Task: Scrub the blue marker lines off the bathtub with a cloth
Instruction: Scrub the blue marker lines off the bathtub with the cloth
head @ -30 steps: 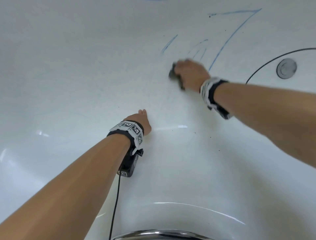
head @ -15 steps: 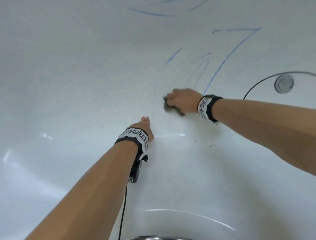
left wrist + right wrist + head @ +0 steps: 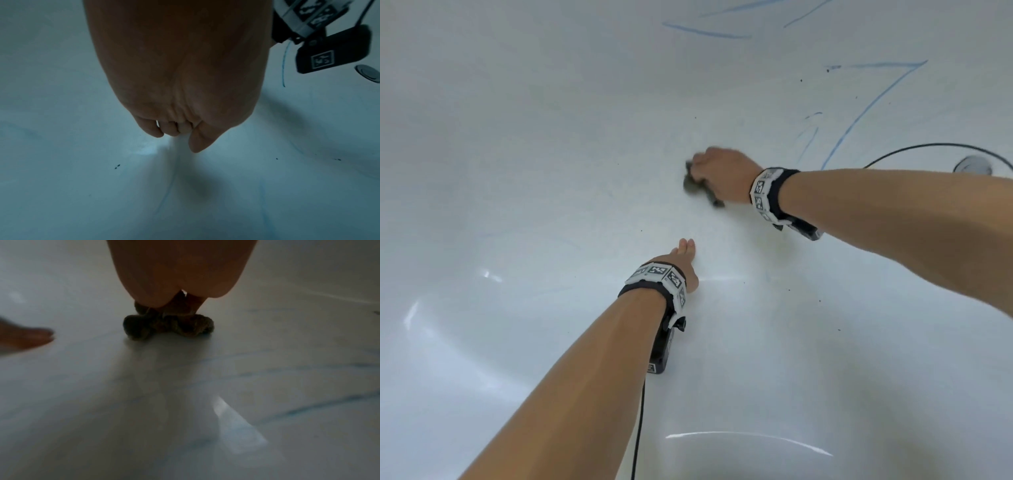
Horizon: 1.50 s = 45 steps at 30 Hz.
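White tub [image 3: 517, 171] fills our head view: our right hand [image 3: 722, 174] bunches the cloth [image 3: 693, 186] against it, left of the blue lines [image 3: 859, 116] and drain [image 3: 974, 165]; our left hand [image 3: 681, 263] lies nearer us. Left wrist: fingers [image 3: 153, 128] straight, touching tub. Right wrist: fingers pinch the crumpled cloth [image 3: 168, 327].

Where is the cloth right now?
Head view, centre: the cloth is bunched under the right hand on the tub, left of the long blue line.
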Tool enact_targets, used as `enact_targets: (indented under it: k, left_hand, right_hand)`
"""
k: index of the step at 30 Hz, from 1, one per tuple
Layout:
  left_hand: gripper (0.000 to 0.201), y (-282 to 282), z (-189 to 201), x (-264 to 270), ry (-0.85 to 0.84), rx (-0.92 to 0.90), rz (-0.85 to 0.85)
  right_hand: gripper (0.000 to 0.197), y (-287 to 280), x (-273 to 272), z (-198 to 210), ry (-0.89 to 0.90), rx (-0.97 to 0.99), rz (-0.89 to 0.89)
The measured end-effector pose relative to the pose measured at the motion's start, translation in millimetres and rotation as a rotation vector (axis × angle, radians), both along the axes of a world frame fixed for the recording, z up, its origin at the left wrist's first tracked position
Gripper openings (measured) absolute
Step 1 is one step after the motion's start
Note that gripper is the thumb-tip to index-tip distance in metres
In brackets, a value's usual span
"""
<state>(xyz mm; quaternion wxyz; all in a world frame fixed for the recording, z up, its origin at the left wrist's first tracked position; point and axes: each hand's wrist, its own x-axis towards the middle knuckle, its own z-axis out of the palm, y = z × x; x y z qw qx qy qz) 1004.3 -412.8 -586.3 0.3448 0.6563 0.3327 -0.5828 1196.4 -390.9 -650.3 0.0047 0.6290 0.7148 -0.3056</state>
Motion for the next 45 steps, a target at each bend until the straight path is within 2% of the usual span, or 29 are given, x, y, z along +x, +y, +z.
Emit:
enact_targets:
  k: [2, 3, 4, 8, 9, 11, 16, 21, 23, 25, 27, 29, 30, 31, 33, 35, 38, 40, 41, 42, 43, 44, 45]
  left_hand:
    - [0.082, 3, 2, -1, -0.012, -0.022, 0.001]
    - [0.082, 4, 2, -2, -0.014, -0.029, -0.005]
    - [0.082, 4, 4, -1, -0.009, -0.033, -0.010]
    - [0.083, 7, 7, -4, -0.006, -0.031, -0.021]
    - [0.084, 7, 7, -4, -0.008, -0.038, -0.024]
    - [0.084, 6, 10, -6, -0.017, -0.027, -0.033]
    - [0.081, 9, 20, -12, -0.072, -0.002, -0.061]
    - [0.072, 28, 26, -35, -0.008, 0.058, -0.066]
    - [0.069, 37, 29, -49, 0.044, 0.108, -0.062]
    - [0.067, 44, 32, -60, 0.079, 0.152, -0.038]
    - [0.064, 48, 36, -65, 0.106, 0.170, -0.006]
    - [0.061, 49, 37, -68, 0.112, 0.194, 0.015]
    - [0.058, 50, 34, -70, 0.098, 0.209, 0.016]
    - [0.055, 51, 33, -71, 0.093, 0.217, 0.020]
    - [0.048, 52, 32, -74, 0.137, 0.202, 0.055]
    - [0.042, 51, 30, -78, 0.199, 0.143, 0.065]
    - [0.043, 50, 24, -88, 0.238, 0.172, -0.005]
    - [0.048, 49, 15, -103, 0.238, 0.154, 0.002]
    - [0.029, 52, 19, -104, 0.232, 0.111, -0.048]
    - [0.033, 54, 14, -111, 0.234, 0.096, -0.060]
    - [0.027, 55, 19, -112, 0.224, 0.085, -0.072]
    - [0.028, 54, 26, -113, 0.211, 0.109, 0.034]
    - [0.029, 54, 35, -112, 0.182, 0.095, 0.010]
  right_hand:
    - [0.012, 3, 4, 2, -0.037, -0.006, 0.219]
    - [0.012, 10, 13, 1, -0.073, 0.002, 0.234]
    - [0.013, 20, 24, 1, -0.095, 0.026, 0.162]
    - [0.025, 44, 51, 4, -0.150, 0.134, -0.490]
    - [0.026, 42, 46, 4, -0.139, 0.142, -0.565]
    - [0.027, 34, 27, 3, -0.075, 0.108, -0.608]
    - [0.014, -8, -39, 3, 0.114, -0.055, -0.308]
    - [0.015, -52, -84, 2, 0.121, -0.030, -0.017]
    - [0.018, -67, -105, 2, 0.189, -0.113, 0.040]
    - [0.025, -79, -123, 2, 0.184, -0.208, 0.150]
    - [0.028, -82, -132, 4, 0.167, -0.248, 0.217]
    - [0.022, -67, -132, 11, 0.145, -0.214, 0.298]
    - [0.022, -55, -130, 10, 0.114, -0.182, 0.295]
    - [0.029, -40, -126, 9, 0.086, -0.139, 0.214]
    - [0.041, -6, -113, 6, 0.054, -0.050, -0.069]
    - [0.041, 19, -103, 6, 0.003, -0.012, -0.278]
    - [0.037, 31, -112, 8, -0.008, -0.016, -0.393]
    - [0.031, 27, -134, 9, 0.051, -0.029, -0.346]
    - [0.025, 22, -147, 12, 0.086, -0.063, -0.281]
    - [0.017, 15, -162, 13, 0.129, -0.122, -0.202]
    - [0.014, 5, -177, 13, 0.174, -0.158, -0.108]
    - [0.014, -4, -190, 14, 0.236, -0.238, -0.046]
    - [0.012, -12, -202, 13, 0.309, -0.302, 0.005]
